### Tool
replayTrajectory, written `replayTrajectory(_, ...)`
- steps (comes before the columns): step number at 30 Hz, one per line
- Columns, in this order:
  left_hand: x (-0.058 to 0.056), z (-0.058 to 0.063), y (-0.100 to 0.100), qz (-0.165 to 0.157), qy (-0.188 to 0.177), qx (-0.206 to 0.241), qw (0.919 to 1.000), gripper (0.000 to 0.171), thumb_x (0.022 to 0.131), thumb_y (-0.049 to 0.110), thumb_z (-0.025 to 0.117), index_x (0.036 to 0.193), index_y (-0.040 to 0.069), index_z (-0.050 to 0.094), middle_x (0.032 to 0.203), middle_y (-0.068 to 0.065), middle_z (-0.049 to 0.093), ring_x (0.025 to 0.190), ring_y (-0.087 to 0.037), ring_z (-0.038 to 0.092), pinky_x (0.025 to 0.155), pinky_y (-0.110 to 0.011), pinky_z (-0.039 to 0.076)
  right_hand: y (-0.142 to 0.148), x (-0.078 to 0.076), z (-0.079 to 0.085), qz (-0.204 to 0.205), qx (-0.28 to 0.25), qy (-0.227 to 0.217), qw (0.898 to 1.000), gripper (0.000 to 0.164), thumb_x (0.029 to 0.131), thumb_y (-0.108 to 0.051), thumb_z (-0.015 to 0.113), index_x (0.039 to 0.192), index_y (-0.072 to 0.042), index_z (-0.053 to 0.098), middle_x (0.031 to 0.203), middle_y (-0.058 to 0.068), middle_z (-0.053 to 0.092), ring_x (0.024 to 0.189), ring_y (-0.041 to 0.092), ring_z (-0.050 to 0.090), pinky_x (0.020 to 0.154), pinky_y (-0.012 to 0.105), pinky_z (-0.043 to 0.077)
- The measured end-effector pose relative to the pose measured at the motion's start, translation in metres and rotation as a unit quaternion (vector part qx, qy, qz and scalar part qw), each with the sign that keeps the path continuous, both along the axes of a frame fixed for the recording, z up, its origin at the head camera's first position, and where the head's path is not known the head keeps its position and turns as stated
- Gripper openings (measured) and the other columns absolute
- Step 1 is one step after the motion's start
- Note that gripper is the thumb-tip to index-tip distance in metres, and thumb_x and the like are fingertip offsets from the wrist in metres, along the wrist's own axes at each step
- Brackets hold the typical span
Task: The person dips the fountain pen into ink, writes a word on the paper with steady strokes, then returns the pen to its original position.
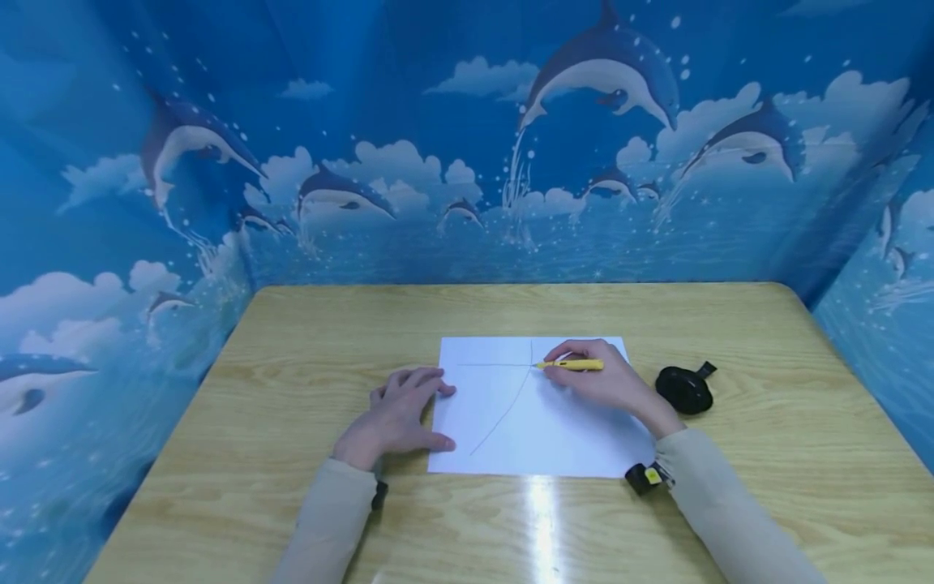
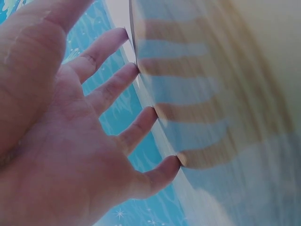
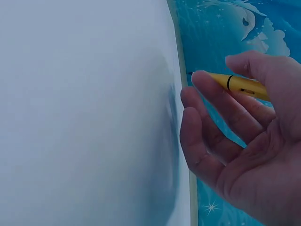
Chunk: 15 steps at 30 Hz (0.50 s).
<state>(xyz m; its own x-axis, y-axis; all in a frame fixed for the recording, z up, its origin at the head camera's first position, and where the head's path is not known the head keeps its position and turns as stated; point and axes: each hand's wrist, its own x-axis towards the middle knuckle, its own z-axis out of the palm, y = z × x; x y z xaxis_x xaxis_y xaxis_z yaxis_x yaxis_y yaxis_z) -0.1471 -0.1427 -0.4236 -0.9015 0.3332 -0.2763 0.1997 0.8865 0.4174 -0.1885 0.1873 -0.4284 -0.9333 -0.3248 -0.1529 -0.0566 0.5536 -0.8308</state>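
A white sheet of paper lies on the table and bears thin dark lines: one horizontal, one short vertical near the top, and a curved one sloping down to the left. My right hand pinches a yellow pen between thumb and fingers, its tip right where the lines meet. In the right wrist view, the pen sits by the thumb while the other fingers curl loosely. My left hand rests with spread fingers at the sheet's left edge. Its fingertips touch the tabletop in the left wrist view.
A rounded black object with a small tab lies on the wooden table, right of the paper. A blue curtain printed with dolphins and clouds hangs behind the table and along its sides.
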Motion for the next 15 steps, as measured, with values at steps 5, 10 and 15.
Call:
replayTrajectory(5, 0.0002, -0.0006, 0.0005, 0.002, -0.003, -0.004, 1.0, 0.074, 0.079, 0.048, 0.086, 0.144, 0.029, 0.057, 0.167, 0.0, 0.032, 0.153, -0.042, 0.022, 0.12, -0.072, 0.02, 0.0025, -0.0021, -0.0025, -0.02, 0.015, -0.001, 1.0, 0.026, 0.098, -0.032, 0.069, 0.118, -0.016, 0.073, 0.109, 0.007, 0.074, 0.082, 0.019, 0.067, 0.076, 0.034, 0.053)
replayTrajectory(10, -0.0009, -0.0005, 0.0008, 0.005, -0.001, -0.003, 1.0, 0.073, 0.079, 0.048, 0.086, 0.143, 0.029, 0.057, 0.167, 0.0, 0.032, 0.154, -0.042, 0.021, 0.12, -0.072, 0.019, 0.001, -0.0031, -0.0034, -0.024, 0.021, -0.008, 0.999, 0.024, 0.098, -0.031, 0.068, 0.117, -0.017, 0.074, 0.107, 0.007, 0.074, 0.083, 0.02, 0.066, 0.074, 0.033, 0.053)
replayTrajectory(15, -0.0016, -0.0012, 0.0007, 0.003, 0.002, -0.003, 1.0, 0.073, 0.079, 0.048, 0.086, 0.143, 0.029, 0.057, 0.167, 0.0, 0.032, 0.154, -0.042, 0.022, 0.12, -0.073, 0.02, -0.0004, -0.0051, -0.0049, -0.024, 0.014, -0.022, 0.999, 0.025, 0.098, -0.032, 0.068, 0.117, -0.017, 0.073, 0.107, 0.007, 0.074, 0.082, 0.021, 0.066, 0.07, 0.031, 0.055)
